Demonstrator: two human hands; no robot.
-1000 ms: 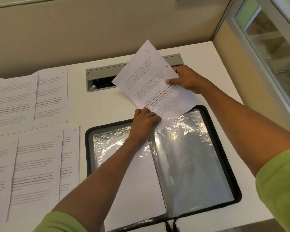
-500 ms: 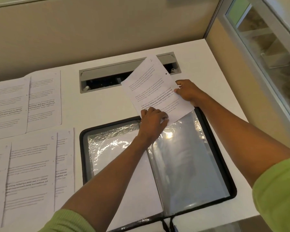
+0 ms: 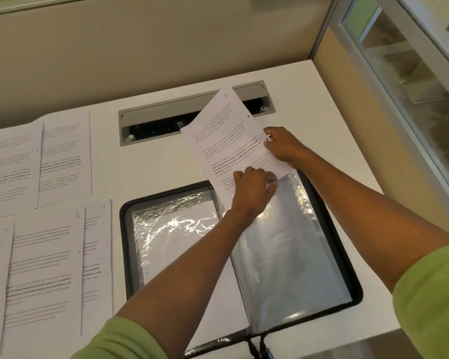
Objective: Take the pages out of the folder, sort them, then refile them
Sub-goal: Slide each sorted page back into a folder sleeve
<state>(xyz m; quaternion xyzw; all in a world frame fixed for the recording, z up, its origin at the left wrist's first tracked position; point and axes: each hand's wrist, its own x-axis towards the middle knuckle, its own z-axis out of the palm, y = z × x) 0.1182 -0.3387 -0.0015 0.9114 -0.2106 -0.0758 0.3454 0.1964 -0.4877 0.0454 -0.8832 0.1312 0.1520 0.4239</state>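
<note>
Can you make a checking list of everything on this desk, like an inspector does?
Surface: white desk, with a grey hatch open at the back.
Job's things: black-rimmed folder lies open; one page has its lower end at the mouth of the clear sleeve; sorted pages lie in overlapping rows at the left.
Clutter: nothing seen.
Hands: left hand grips the clear sleeve's top edge; right hand pinches the page's side.
Cables: nothing seen for sure; the hatch is too dark inside.
Surroundings: beige partition behind, glass window at the right.
</note>
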